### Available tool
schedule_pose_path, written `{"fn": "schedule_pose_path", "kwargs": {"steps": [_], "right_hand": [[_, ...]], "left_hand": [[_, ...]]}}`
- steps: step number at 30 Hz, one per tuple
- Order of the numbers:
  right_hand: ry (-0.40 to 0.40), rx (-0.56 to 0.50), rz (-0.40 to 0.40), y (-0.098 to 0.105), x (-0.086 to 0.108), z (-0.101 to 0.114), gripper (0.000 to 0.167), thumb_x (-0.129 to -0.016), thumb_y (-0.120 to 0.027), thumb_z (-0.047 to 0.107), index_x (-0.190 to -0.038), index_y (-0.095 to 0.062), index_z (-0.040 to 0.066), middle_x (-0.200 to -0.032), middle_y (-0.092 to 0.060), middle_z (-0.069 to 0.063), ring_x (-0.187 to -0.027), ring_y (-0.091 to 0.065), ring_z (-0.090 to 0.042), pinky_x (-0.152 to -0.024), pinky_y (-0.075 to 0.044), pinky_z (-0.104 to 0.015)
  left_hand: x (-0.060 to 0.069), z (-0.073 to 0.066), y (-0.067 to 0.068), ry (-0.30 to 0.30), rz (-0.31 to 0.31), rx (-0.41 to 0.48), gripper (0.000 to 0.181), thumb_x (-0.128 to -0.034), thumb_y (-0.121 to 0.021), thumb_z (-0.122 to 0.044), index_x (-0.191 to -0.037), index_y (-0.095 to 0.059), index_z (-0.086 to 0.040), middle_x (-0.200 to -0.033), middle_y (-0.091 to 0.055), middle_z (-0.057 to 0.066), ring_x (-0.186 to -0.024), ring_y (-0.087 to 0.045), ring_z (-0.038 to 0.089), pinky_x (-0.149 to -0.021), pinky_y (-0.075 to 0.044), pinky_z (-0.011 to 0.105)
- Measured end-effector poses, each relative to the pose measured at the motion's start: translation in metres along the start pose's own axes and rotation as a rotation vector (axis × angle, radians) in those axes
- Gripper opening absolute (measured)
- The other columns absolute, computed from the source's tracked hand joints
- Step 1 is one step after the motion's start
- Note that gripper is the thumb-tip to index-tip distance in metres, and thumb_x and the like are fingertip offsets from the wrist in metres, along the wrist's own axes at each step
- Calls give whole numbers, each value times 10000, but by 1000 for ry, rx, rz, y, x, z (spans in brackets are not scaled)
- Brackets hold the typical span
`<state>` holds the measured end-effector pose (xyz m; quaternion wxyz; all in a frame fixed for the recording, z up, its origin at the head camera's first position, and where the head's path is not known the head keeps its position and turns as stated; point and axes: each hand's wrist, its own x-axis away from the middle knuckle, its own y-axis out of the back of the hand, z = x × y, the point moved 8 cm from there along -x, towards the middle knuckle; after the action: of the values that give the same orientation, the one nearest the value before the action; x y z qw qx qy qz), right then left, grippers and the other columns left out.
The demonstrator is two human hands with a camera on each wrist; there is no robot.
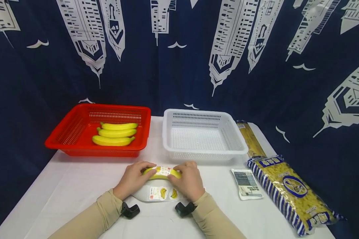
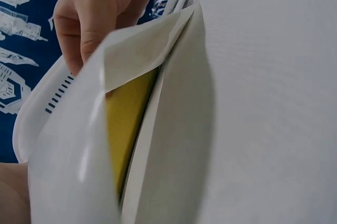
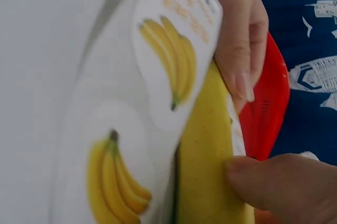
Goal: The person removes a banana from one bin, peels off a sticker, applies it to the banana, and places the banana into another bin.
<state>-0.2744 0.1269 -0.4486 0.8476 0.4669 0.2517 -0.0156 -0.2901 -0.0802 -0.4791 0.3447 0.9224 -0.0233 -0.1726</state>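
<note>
Now, from the head view, both hands hold one yellow banana [image 1: 158, 177] above the white counter [image 1: 65, 186], in front of two baskets. The left hand [image 1: 136, 177] has its grip closed around the left end, and the right hand [image 1: 189, 181] pinches the right end with thumb and fingers. A printed label [image 1: 164, 170] lies along the top of this banana. Under the hands is a pale sticker sheet [image 1: 156, 194] with banana pictures. Behind on the left, the red basket [image 1: 101, 152] contains three bananas [image 1: 116, 133]; beside it stands the white basket [image 1: 206, 155]. On the right lie a small packet [image 1: 247, 186], a striped pasta bag [image 1: 296, 196] and a long package [image 1: 251, 139].

From the left wrist view, the sheet bends up before the banana, of which only a yellow strip is visible. One hand shows behind the sheet, but its fingertips are partly hidden.

From the right wrist view, the right thumb presses on the banana's side, the left hand's fingers are at its farther part, and the sheet covers the other side.
</note>
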Motion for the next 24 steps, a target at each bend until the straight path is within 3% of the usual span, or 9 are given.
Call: {"fn": "schedule_pose_path", "kwargs": {"steps": [4,9,13,16,19,24], "right_hand": [[-39,-18,38,7,-2,-11,306,-780,-861,257,-1015,-799,70,-967,-688,-39,-986,-548,-230,-829,-463,-368],[-61,-9,84,13,-5,-21,330,-778,-853,217,-1052,-789,44,-1032,-745,-88,-1005,-594,-265,-869,-500,-402],[-54,-16,119,17,-6,-24,339,-761,-845,180,-1056,-783,25,-1042,-744,-110,-1011,-616,-289,-892,-514,-438],[-60,-46,147,19,-6,-28,346,-753,-837,148,-1060,-774,2,-1050,-740,-131,-1012,-640,-292,-912,-523,-453],[-81,-68,164,22,-6,-34,351,-752,-839,132,-1062,-767,-16,-1057,-732,-144,-987,-652,-271,-903,-531,-447],[-115,-74,177,29,-5,-46,328,-747,-848,130,-1034,-769,-8,-1025,-719,-129,-907,-632,-226,-836,-535,-414]], "left_hand": [[2,-3,7,-50,-52,2,154,-937,-772,-223,-1087,-799,-212,-976,-748,-118,-873,-644,65,-819,-551,333],[4,-13,21,-137,-140,-24,207,-894,-817,-181,-1100,-797,-189,-986,-754,-92,-831,-650,64,-754,-552,291],[2,-29,30,-214,-181,-104,216,-875,-832,-172,-1089,-803,-186,-975,-771,-74,-810,-661,91,-747,-540,309],[-3,-43,37,-234,-196,-116,202,-870,-833,-157,-1070,-813,-167,-961,-784,-55,-791,-665,114,-727,-542,317],[-13,-50,38,-168,-171,-36,205,-887,-821,-174,-1089,-812,-143,-989,-791,-36,-802,-671,118,-715,-559,292],[-33,-49,24,44,-132,161,252,-916,-787,-197,-1139,-795,-80,-974,-796,37,-769,-714,118,-713,-572,272]]}}
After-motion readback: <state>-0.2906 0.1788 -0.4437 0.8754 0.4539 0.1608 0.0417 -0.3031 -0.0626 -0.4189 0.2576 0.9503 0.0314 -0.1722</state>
